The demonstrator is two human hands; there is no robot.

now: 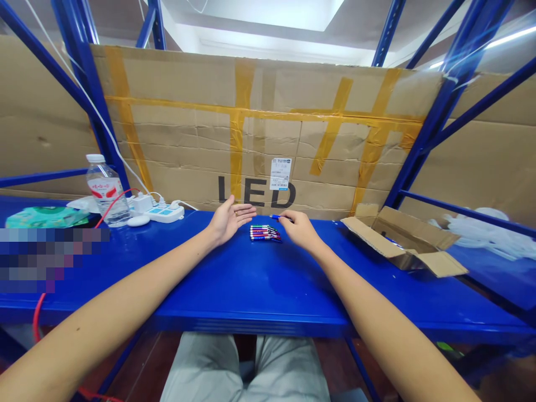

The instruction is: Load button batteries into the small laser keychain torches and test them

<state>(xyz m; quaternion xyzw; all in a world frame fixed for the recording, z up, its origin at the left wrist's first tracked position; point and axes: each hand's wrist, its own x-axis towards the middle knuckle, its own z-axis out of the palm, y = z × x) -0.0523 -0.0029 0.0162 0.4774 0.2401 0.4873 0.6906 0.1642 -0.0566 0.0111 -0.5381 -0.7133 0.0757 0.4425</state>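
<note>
Your two arms (125,301) reach over the blue table (268,290). Your left hand (229,219) is open and empty. Your right hand (299,229) pinches one blue pen (275,216), just behind about six pens (265,233) in a row.

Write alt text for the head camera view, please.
A person's right hand holds a blue pen behind a small row of pens on a blue table; the left hand lies open beside them. An open cardboard box sits right, a water bottle left.
</note>
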